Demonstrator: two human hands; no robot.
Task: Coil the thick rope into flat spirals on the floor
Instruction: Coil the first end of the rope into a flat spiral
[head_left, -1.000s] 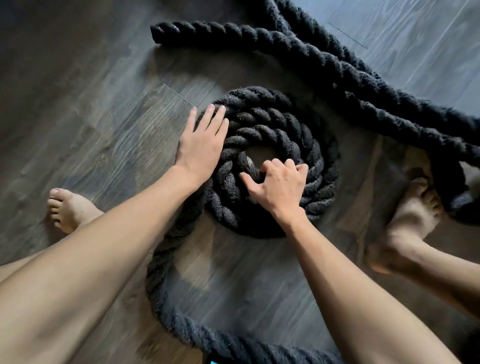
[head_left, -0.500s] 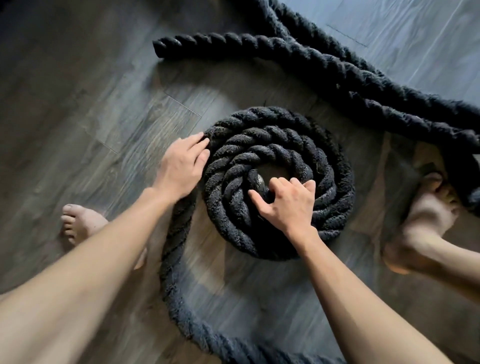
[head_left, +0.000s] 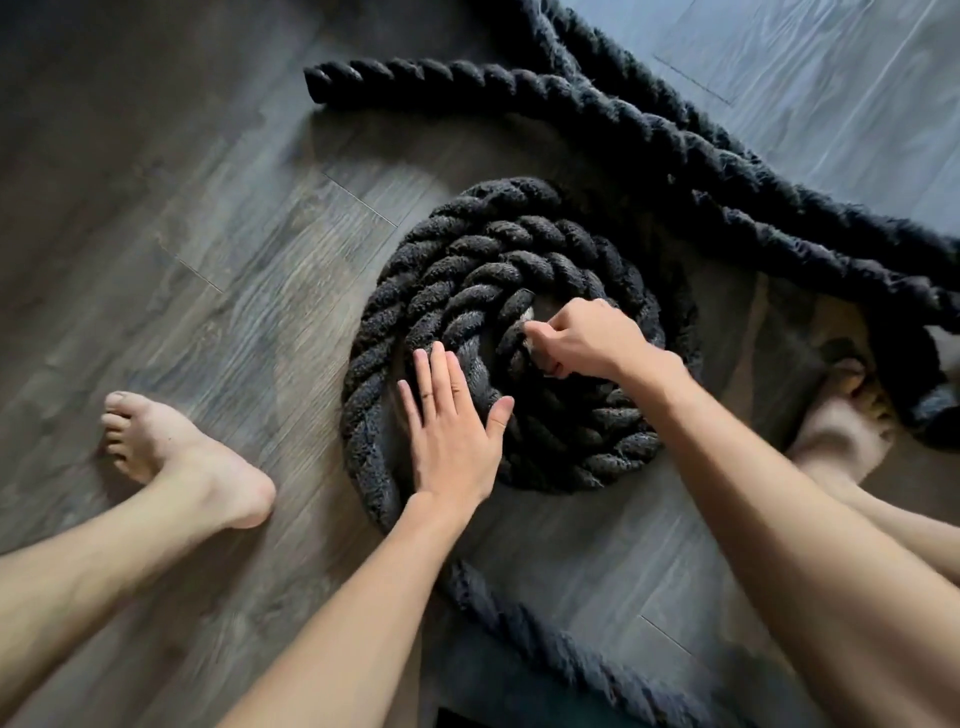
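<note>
A thick black twisted rope lies wound in a flat spiral (head_left: 483, 260) of about three turns on the dark wood floor. My left hand (head_left: 452, 431) lies flat, fingers straight, on the spiral's near left side. My right hand (head_left: 582, 338) grips the innermost turn at the spiral's centre, fingers curled round the rope. From the spiral's near left edge the loose tail (head_left: 561, 654) runs down toward the bottom of the frame.
More of the black rope (head_left: 727, 171) lies in long strands across the back and right, with a free end (head_left: 317, 83) at the upper middle. My bare left foot (head_left: 171, 457) stands left of the spiral; my right foot (head_left: 841, 431) stands right, beside rope.
My left hand has moved from the spiral's far left edge to its near left side and now lies flat on it. My right hand stays at the centre. The view has shifted.
</note>
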